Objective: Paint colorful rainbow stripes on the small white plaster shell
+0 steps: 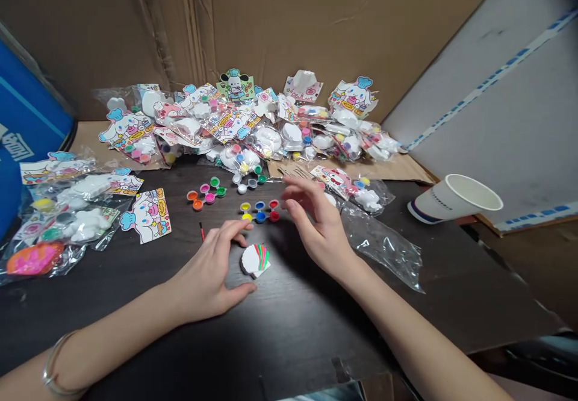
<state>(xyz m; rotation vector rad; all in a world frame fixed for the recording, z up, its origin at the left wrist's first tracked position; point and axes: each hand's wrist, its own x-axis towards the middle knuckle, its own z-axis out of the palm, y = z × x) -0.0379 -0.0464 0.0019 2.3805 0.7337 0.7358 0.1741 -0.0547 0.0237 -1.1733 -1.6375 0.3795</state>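
A small white shell-shaped plaster piece (251, 259) with red, orange and green stripes on its right side lies on the dark table. Around its left side curves my left hand (217, 271), thumb and fingers apart, holding nothing. My right hand (318, 223) hovers to the upper right, its fingers apart with nothing visible between them. Between the hands and just beyond the piece is a strip of yellow, blue and red paint pots (259, 211). A thin red and black brush (201, 231) lies partly hidden behind my left hand.
Orange, pink and green pots (208, 194) stand farther left, near a cartoon card (151, 214). Packaged kits (266, 136) are heaped at the back, more bags (81, 208) at left. An opened plastic bag (383, 241) and a paper cup (451, 199) are at right.
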